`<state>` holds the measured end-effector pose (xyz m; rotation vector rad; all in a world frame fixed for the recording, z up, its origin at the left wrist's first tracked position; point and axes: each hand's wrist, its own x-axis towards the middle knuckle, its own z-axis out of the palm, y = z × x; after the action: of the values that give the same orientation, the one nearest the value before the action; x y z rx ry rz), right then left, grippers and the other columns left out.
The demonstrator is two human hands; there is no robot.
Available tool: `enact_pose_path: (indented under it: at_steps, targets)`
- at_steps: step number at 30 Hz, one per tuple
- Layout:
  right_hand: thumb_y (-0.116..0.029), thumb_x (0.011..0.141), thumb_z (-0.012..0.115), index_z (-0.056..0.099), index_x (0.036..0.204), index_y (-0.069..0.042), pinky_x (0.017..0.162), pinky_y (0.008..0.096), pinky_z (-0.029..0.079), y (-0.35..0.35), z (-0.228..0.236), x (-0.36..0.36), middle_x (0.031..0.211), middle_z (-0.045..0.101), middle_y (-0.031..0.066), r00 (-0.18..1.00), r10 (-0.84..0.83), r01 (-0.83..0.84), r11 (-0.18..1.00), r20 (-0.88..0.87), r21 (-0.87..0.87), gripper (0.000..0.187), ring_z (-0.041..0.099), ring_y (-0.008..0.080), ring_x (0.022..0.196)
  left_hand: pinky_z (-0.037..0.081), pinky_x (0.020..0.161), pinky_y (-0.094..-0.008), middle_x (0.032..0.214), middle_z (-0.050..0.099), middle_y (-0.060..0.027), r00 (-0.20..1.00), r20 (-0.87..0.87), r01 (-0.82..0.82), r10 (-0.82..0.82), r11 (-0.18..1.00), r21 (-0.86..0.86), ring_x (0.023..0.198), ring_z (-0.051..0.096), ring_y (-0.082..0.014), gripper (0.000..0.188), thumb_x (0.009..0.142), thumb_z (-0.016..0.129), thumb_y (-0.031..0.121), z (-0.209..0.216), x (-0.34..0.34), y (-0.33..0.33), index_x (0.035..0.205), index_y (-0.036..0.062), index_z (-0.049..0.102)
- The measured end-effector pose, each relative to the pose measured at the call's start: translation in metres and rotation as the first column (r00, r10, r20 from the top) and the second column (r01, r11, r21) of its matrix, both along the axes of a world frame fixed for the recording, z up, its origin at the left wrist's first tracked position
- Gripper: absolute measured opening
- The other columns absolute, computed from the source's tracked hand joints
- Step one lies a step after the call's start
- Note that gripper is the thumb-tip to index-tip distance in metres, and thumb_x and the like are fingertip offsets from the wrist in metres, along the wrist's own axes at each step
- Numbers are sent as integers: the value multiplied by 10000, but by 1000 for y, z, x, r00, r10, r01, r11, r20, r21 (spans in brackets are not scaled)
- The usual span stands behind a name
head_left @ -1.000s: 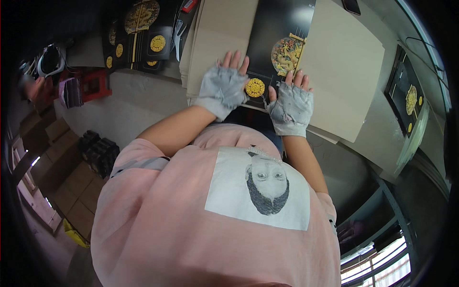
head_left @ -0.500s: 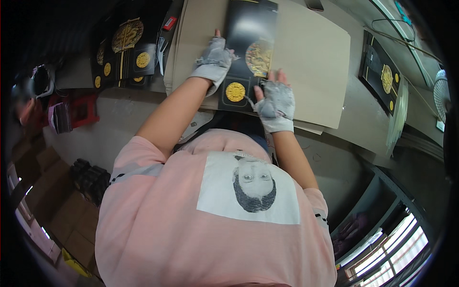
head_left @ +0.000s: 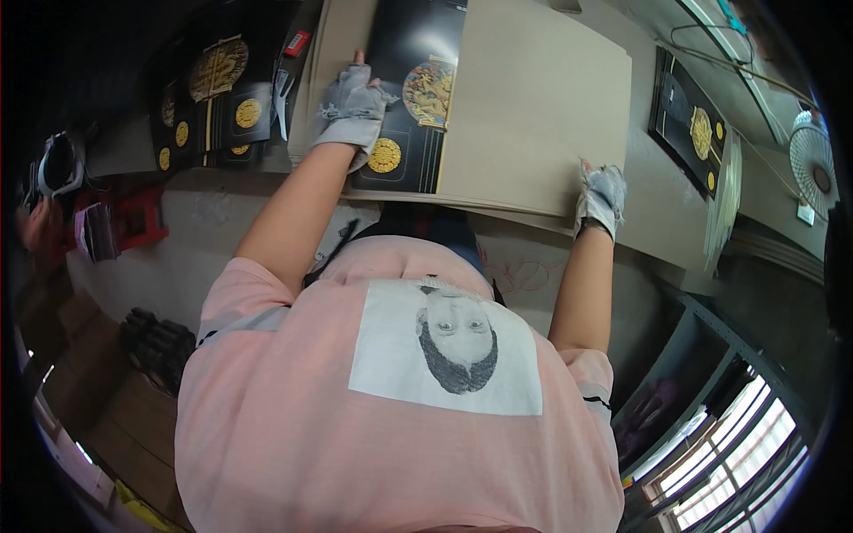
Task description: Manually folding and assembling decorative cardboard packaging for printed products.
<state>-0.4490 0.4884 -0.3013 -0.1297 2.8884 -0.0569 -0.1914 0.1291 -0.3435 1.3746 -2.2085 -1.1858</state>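
A black printed sheet (head_left: 418, 98) with round gold emblems lies on a stack of brown cardboard sheets (head_left: 533, 107) on the table in front of me. My left hand (head_left: 351, 111), in a grey fingerless glove, rests flat on the sheet's left side, beside a small gold disc emblem (head_left: 384, 155). My right hand (head_left: 600, 197), gloved the same way, grips the near right edge of the top cardboard sheet. My pink shirt fills the lower part of the picture.
More black sheets with gold emblems (head_left: 213, 98) lie at the table's far left, with a red-tipped tool (head_left: 296, 44) beside them. Another black sheet (head_left: 689, 124) lies at the right near a fan (head_left: 813, 160). A red stool (head_left: 133, 218) and boxes stand at my left.
My right hand left the black sheet and moved right to the cardboard's near edge. My left hand slid farther up the sheet's left side. Both arms now spread apart.
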Motion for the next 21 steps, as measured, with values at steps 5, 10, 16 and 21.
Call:
enact_pose_path:
  at_steps: [5,10,16,21]
  targets:
    - [-506,840,784,716,1227,-5,1036,516,519,-8,4,8,1297,694,238,999,-39,38,999,-32,-33,636,634,436,1238,521,1005,-459,1293,666,-254,984,174,102,-47,943,-318,1165,649,-426,593,984,625,148,-3,3,1,1557,99,482]
    - [-523,826,787,707,1246,-1,1073,517,492,-1,-8,-15,1357,671,230,993,-111,110,994,46,22,675,624,441,1264,551,759,-341,946,658,-71,996,38,92,-86,981,-173,841,649,-201,485,1060,517,259,-11,-4,-4,1535,163,518]
    - [-512,820,797,731,1162,19,1017,483,535,-4,3,-12,1254,715,251,997,-71,71,997,-2,11,635,657,429,1224,509,675,-275,909,578,-37,941,-294,-126,166,981,150,786,592,-157,421,1071,578,401,-58,-16,-17,1394,130,575]
    - [-551,843,769,725,1213,2,1052,527,501,21,-16,-29,1272,717,230,1000,-3,4,1000,30,-15,666,641,442,1250,483,647,-234,896,541,-33,744,-537,-204,397,901,383,766,567,-135,473,1051,615,500,-56,-19,-10,1306,102,591]
